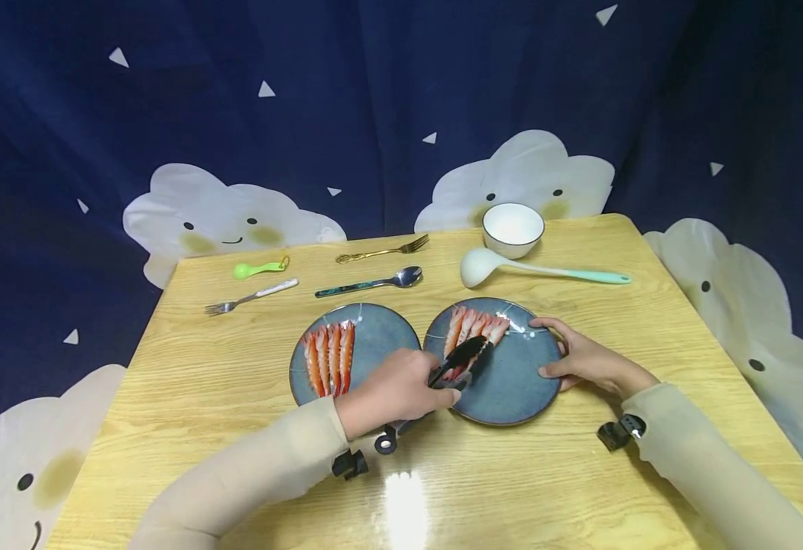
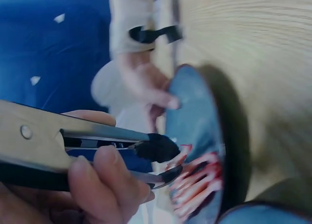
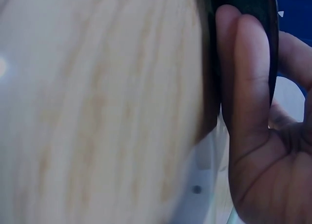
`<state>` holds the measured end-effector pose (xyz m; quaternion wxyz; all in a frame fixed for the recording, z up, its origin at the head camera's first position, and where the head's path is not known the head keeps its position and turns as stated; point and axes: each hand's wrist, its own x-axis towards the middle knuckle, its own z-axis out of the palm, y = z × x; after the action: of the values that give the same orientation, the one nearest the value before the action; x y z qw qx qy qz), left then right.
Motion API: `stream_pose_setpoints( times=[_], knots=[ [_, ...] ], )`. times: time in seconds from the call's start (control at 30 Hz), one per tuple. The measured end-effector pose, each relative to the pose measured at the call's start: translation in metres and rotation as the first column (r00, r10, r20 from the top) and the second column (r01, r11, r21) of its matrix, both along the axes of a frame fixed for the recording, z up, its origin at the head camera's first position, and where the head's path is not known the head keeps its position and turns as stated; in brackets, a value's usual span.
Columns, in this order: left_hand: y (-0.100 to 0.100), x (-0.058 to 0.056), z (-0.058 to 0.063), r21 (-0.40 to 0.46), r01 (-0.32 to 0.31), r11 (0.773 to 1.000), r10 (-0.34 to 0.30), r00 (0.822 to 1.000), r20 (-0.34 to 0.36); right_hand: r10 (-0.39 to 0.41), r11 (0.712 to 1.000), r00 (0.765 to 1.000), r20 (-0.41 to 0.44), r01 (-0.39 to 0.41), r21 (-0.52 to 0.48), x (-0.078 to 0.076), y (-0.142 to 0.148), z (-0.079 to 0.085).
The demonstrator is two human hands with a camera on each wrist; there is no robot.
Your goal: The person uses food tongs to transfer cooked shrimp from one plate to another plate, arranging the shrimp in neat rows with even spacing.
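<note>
Jutting from the left grip (image 1: pixel 401 386), tongs (image 1: pixel 465 353) point at shrimp (image 1: pixel 467 324).

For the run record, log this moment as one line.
left hand: grips tongs | tongs' tips: at shrimp, right plate | right hand: holds plate's edge

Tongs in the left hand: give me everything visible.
The tongs have two metal-looking arms, a round rivet, black tips and a ring-like back end. The left hand grips them, slanted, tips apart, reaching over the right-hand plate at the shrimp. Whether the tips touch the shrimp can't be told.
</note>
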<state>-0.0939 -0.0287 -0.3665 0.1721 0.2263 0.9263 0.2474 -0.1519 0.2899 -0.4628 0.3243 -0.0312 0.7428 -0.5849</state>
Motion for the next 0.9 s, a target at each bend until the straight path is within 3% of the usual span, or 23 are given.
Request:
stream_pose_setpoints(
  times=[0.17, 0.5, 0.9],
  knots=[
    [0.0063, 0.0032, -0.0094, -0.012, 0.005, 1.0, -0.005, 1.0, -0.017, 0.001, 1.0, 1.0, 0.0, -0.001, -0.007, -0.0007, -0.0012, 0.0006],
    [0.0103, 0.0089, -0.0075, -0.032, 0.034, 0.999, -0.034, 0.999, -0.018, -0.001, 0.999, 1.0, 0.0, 0.001, -0.033, 0.0014, -0.0005, 0.0001],
    [0.0094, 0.0065, -0.0111, -0.024, -0.009, 1.0, 0.008, 0.999, -0.034, -0.003, 1.0, 1.0, 0.001, 0.003, -0.028, 0.0027, -0.0023, 0.0019]
  ],
)
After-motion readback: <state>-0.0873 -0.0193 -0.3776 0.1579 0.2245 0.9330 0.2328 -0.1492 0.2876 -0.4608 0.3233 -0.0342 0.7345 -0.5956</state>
